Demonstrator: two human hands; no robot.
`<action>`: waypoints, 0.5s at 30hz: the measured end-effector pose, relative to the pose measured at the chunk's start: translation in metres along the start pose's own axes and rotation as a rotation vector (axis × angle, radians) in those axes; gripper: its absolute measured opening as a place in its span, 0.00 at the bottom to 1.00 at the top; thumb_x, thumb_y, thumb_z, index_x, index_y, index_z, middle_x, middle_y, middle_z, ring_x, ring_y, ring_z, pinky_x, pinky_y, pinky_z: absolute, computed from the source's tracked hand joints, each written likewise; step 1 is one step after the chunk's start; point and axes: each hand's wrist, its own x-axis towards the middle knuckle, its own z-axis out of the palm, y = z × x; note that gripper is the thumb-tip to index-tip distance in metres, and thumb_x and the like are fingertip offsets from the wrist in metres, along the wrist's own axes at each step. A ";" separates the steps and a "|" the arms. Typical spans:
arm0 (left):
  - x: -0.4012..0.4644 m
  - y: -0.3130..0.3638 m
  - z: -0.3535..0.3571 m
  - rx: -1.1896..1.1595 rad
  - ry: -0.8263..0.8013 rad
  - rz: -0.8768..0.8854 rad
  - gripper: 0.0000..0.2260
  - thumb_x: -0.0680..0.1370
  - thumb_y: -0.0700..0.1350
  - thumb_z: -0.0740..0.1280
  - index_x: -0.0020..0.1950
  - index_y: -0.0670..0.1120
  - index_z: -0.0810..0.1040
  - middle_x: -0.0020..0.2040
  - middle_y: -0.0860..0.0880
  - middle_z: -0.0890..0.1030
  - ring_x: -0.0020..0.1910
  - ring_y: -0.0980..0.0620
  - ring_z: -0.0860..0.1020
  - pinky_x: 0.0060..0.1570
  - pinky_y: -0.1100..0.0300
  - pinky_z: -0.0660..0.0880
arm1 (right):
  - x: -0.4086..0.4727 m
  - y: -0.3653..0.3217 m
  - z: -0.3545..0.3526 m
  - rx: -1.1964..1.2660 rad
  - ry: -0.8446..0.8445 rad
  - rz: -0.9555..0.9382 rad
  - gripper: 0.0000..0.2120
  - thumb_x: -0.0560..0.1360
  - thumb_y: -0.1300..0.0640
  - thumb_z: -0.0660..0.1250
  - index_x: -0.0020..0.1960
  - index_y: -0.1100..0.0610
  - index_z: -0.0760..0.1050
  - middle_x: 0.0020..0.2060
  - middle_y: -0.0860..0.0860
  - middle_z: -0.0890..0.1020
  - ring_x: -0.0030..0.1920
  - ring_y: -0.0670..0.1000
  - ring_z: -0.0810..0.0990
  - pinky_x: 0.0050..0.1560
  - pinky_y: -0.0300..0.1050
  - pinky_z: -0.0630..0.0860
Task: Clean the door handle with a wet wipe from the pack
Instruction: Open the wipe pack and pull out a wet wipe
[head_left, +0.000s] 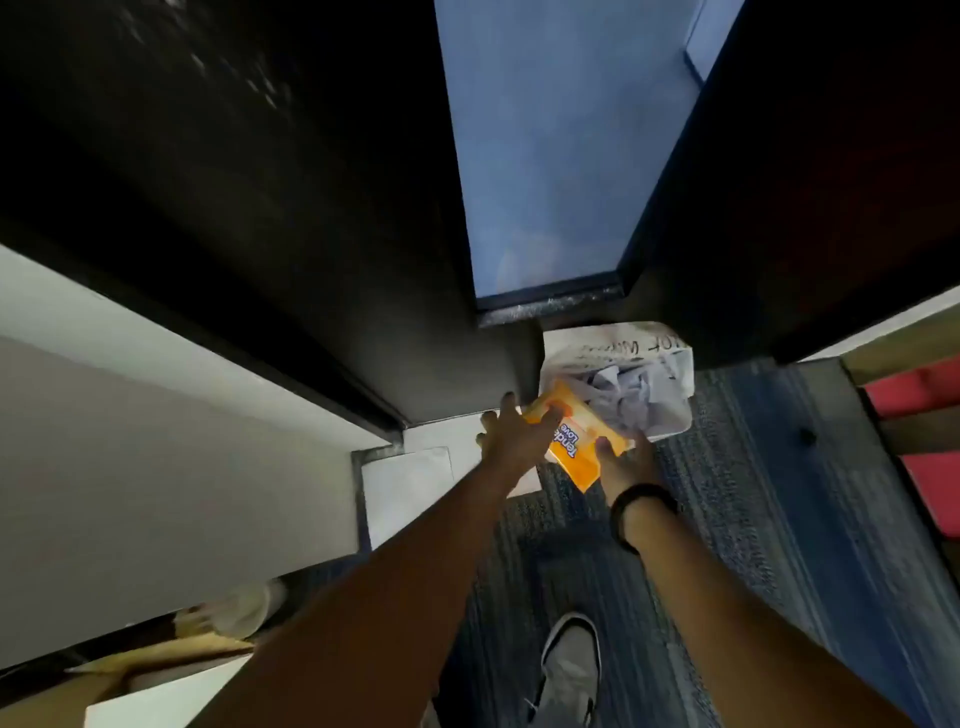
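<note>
An orange wet wipe pack (574, 447) with blue lettering is held low in front of me between both hands. My left hand (511, 436) grips its left end, thumb over the top. My right hand (626, 462), with a black band on the wrist, holds its right lower edge. The pack hangs just over a white bin (670, 410) full of crumpled white tissues. The dark door (270, 223) stands to the left; I see no door handle in view.
A glass panel (550, 156) in a dark frame is straight ahead. Blue carpet (753, 519) covers the floor, with my grey shoe (569, 670) below. A white wall (130, 457) lies left, red shelves (930, 457) right.
</note>
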 end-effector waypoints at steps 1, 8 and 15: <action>0.009 -0.003 0.006 -0.024 -0.014 0.005 0.42 0.77 0.67 0.68 0.85 0.53 0.55 0.82 0.39 0.60 0.79 0.34 0.62 0.77 0.43 0.65 | 0.011 0.006 0.008 0.039 0.038 0.022 0.29 0.82 0.50 0.66 0.80 0.53 0.60 0.77 0.59 0.68 0.72 0.63 0.72 0.70 0.60 0.72; 0.034 -0.025 0.030 -0.267 0.032 0.047 0.22 0.78 0.44 0.75 0.71 0.43 0.76 0.66 0.41 0.82 0.57 0.44 0.82 0.50 0.57 0.80 | 0.046 0.036 0.023 0.147 0.210 0.047 0.25 0.77 0.58 0.72 0.70 0.62 0.68 0.67 0.62 0.76 0.63 0.62 0.78 0.61 0.56 0.75; -0.022 -0.015 -0.011 -0.604 -0.160 -0.003 0.20 0.77 0.33 0.74 0.67 0.42 0.75 0.60 0.42 0.82 0.49 0.49 0.83 0.48 0.56 0.83 | -0.025 0.004 -0.020 0.268 0.176 -0.213 0.24 0.77 0.65 0.72 0.69 0.52 0.69 0.53 0.53 0.84 0.49 0.53 0.83 0.49 0.43 0.81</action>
